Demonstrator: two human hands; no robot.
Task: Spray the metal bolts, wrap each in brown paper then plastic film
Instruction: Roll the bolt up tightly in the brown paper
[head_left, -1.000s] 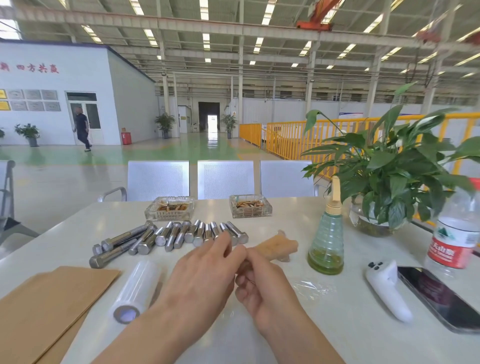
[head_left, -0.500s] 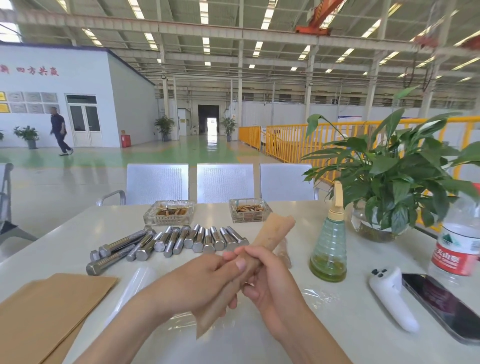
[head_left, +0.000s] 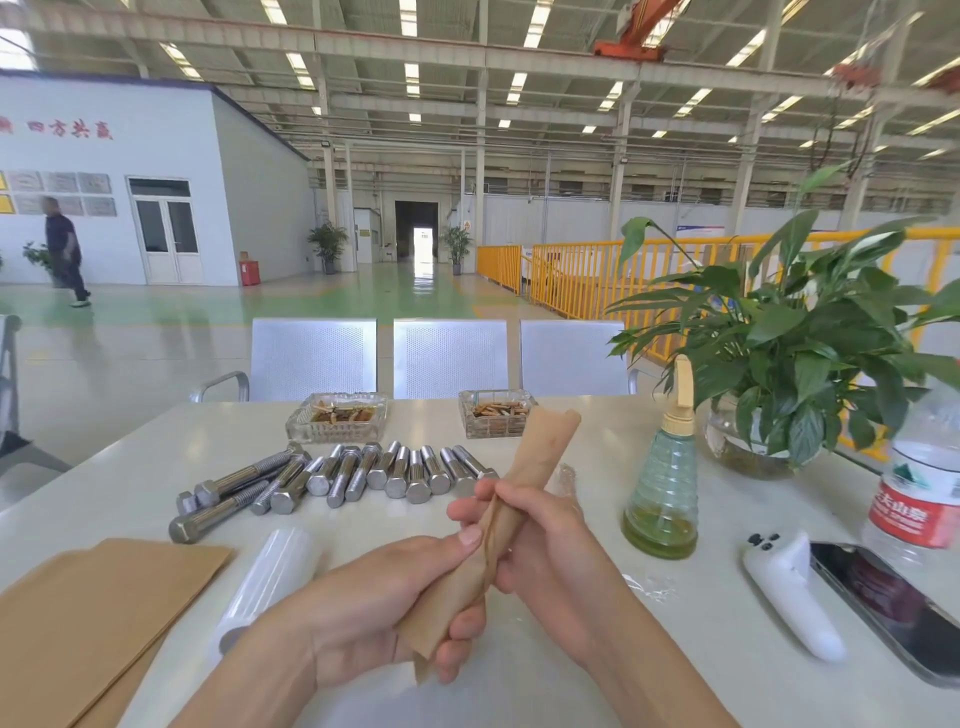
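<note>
Film roll (head_left: 265, 577) back in view; both hands' grip clamped on paper-wrapped bolt (head_left: 524, 488), L (head_left: 384, 608), R (head_left: 545, 540).

A single head-worn camera looks forward and slightly down across the table (head_left: 519, 691), close above it, facing the chairs (head_left: 449, 358) beyond.

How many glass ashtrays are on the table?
2. One ashtray sits behind the left end of the bolts; the other ashtray stands to its right, just behind the paper roll held in both hands.
</note>
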